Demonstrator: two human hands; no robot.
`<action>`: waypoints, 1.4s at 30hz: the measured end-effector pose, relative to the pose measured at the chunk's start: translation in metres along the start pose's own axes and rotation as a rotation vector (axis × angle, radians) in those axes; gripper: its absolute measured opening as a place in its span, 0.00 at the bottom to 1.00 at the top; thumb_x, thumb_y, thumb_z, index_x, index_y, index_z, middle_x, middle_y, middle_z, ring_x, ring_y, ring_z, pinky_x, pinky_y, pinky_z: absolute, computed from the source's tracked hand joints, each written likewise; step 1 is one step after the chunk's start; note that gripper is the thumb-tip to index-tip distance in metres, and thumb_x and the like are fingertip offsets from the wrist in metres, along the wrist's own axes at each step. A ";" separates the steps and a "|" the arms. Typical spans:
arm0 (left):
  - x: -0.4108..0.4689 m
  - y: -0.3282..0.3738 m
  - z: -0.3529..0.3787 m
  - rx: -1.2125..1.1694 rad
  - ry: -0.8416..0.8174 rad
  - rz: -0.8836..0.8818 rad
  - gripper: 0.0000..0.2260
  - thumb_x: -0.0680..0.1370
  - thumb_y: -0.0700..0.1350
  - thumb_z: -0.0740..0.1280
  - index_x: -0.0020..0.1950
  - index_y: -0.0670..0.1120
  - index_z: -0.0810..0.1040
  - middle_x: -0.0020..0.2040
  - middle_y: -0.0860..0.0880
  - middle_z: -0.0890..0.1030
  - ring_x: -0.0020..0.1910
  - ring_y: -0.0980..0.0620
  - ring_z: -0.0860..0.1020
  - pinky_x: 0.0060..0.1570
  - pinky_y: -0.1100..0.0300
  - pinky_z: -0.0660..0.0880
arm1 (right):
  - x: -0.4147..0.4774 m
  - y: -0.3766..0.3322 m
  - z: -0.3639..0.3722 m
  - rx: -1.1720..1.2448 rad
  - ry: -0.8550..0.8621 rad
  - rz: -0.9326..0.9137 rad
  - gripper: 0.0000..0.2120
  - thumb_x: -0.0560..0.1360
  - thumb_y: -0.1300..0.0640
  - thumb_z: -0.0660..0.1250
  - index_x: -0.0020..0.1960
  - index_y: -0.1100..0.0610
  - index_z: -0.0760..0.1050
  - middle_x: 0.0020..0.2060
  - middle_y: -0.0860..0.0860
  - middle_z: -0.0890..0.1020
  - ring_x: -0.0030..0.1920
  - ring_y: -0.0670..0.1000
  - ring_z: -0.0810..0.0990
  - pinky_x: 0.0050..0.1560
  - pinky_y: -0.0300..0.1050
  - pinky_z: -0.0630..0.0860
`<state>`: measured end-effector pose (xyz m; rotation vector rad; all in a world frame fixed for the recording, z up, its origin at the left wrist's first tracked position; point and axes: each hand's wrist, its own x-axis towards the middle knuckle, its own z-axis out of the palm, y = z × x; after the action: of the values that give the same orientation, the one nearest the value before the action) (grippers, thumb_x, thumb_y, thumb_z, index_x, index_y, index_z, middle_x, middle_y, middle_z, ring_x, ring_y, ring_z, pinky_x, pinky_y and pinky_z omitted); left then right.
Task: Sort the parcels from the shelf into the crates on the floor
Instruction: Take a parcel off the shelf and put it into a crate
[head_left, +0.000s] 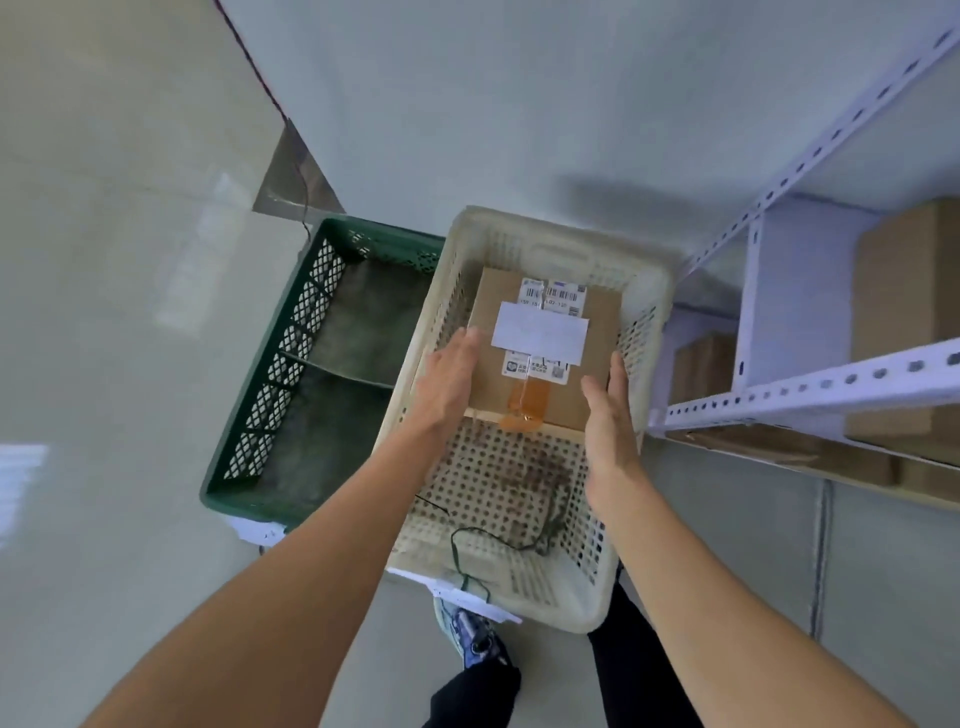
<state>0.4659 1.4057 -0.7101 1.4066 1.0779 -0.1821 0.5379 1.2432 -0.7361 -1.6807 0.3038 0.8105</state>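
Reaching down over the floor, two bare hands flank one cardboard parcel (540, 358) that lies in the far half of the cream plastic crate (641, 332). The left hand (449, 384) is flat, fingers straight and together, its fingertips at the parcel's left edge. The right hand (610, 415) is likewise flat with fingers extended beside the parcel's right edge. Neither hand curls around the box; whether the palms press its sides cannot be told. The parcel carries a white shipping label with two barcodes, one blank white slip stuck across it, and an orange patch of tape near its front edge.

Two crates stand side by side and touching: the cream one and a green plastic crate (270, 364) to its left, which holds no parcel. At the right stands a white metal shelf (810, 392) with at least three more cardboard boxes (909, 312). One shoe (470, 631) shows below the cream crate.
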 end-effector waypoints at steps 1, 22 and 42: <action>0.023 -0.012 0.005 0.020 -0.003 -0.013 0.37 0.73 0.74 0.51 0.76 0.60 0.76 0.76 0.48 0.76 0.78 0.44 0.71 0.80 0.37 0.63 | 0.020 0.012 0.003 -0.006 0.005 0.021 0.29 0.88 0.50 0.58 0.84 0.35 0.51 0.85 0.38 0.51 0.84 0.46 0.53 0.77 0.54 0.55; 0.358 -0.144 0.068 0.312 0.178 -0.009 0.35 0.85 0.67 0.56 0.89 0.56 0.49 0.89 0.46 0.46 0.87 0.35 0.50 0.82 0.33 0.54 | 0.344 0.166 0.084 -0.123 -0.062 0.091 0.45 0.82 0.71 0.60 0.83 0.31 0.48 0.83 0.47 0.58 0.80 0.56 0.65 0.77 0.64 0.70; 0.383 -0.175 0.089 0.676 0.083 0.070 0.30 0.89 0.60 0.49 0.87 0.46 0.59 0.90 0.46 0.44 0.87 0.47 0.35 0.85 0.42 0.37 | 0.376 0.188 0.086 -0.184 -0.200 0.089 0.42 0.83 0.69 0.57 0.85 0.37 0.46 0.84 0.47 0.60 0.77 0.52 0.69 0.78 0.56 0.69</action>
<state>0.5994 1.4724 -1.1133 2.0656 1.0794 -0.4718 0.6686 1.3532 -1.1292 -1.7485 0.1704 1.0926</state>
